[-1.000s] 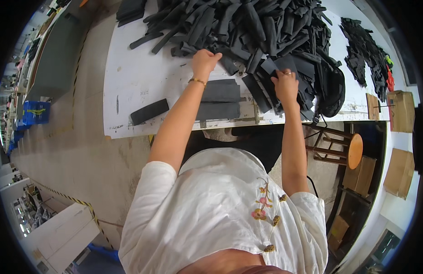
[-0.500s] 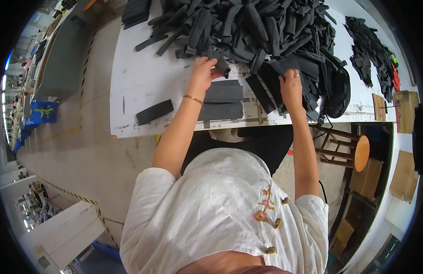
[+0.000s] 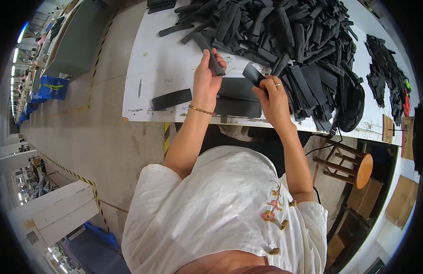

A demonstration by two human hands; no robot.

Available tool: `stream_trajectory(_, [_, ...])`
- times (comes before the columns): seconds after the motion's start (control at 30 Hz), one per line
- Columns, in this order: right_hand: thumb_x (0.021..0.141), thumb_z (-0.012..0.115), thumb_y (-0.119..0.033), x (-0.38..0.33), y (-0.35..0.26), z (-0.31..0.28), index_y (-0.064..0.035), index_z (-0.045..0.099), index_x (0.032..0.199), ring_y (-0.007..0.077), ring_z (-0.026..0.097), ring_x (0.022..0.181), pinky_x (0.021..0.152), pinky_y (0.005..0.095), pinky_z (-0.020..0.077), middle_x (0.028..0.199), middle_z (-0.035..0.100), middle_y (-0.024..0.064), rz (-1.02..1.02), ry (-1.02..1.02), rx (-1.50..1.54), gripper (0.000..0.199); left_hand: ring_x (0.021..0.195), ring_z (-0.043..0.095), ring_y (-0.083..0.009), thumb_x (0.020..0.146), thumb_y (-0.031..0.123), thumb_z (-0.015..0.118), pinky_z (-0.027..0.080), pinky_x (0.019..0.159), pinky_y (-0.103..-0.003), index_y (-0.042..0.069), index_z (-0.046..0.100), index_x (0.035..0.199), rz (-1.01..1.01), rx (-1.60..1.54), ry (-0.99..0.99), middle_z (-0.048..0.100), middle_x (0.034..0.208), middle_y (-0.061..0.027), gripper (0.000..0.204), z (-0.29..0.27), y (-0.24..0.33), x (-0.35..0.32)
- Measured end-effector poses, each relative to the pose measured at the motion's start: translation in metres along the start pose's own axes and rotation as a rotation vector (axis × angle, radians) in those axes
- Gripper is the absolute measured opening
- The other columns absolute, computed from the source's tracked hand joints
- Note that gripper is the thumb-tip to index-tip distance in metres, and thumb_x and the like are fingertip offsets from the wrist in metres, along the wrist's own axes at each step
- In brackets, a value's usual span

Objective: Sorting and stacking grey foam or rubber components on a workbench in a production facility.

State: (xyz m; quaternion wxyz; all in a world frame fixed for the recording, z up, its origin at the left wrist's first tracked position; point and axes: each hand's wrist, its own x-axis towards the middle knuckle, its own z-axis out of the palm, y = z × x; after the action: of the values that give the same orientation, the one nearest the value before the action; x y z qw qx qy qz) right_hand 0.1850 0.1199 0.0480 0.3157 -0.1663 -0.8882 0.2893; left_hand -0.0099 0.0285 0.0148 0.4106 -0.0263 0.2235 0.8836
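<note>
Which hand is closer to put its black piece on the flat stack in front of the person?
Probably the right hand. Its flat black piece hangs just above the stack of flat black pieces. The left hand holds a rolled black strip farther toward the big pile.

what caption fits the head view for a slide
Left hand and right hand each hold a black strip beside a black pile.

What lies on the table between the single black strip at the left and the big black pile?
In the head view, a flat stack of dark pieces lies between the single strip and the pile, partly behind the left hand.
</note>
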Motion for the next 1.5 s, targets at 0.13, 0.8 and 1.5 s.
stream_trajectory(0.13, [0.081,0.073,-0.007,0.003,-0.022,-0.003,-0.0021,0.061,0.114,0.0301,0.06,0.091,0.079,0.0355,0.0481,0.103,0.06,0.0145,0.293,-0.013,0.143,0.035,0.102,0.061,-0.0255,0.093,0.019,0.065,0.052,0.088,-0.035,0.0,0.059,0.107,0.0,0.065,0.069,0.062,0.108,-0.0122,0.025,0.004,0.001,-0.01])
stream_trajectory(0.8, [0.079,0.072,-0.009,0.004,-0.014,-0.01,-0.008,0.071,0.105,0.0244,0.056,0.088,0.084,0.0374,0.0415,0.099,0.06,0.0065,0.068,-0.012,-0.035,0.026,0.108,0.064,-0.0268,0.096,0.005,0.055,0.057,0.086,-0.038,0.007,0.051,0.129,-0.146,0.316,0.012,0.063,0.114,-0.0136,0.033,-0.004,-0.012,-0.022])
stream_trajectory(1.5, [0.07,0.076,-0.006,0.024,-0.021,-0.015,-0.0074,0.068,0.109,0.024,0.057,0.088,0.076,0.0374,0.0413,0.099,0.059,0.0052,-0.27,0.123,-0.369,0.039,0.112,0.061,-0.0311,0.094,-0.004,0.051,0.054,0.094,-0.042,-0.002,0.033,0.14,0.045,0.377,-0.113,0.058,0.122,-0.0256,0.05,0.032,-0.011,-0.051])
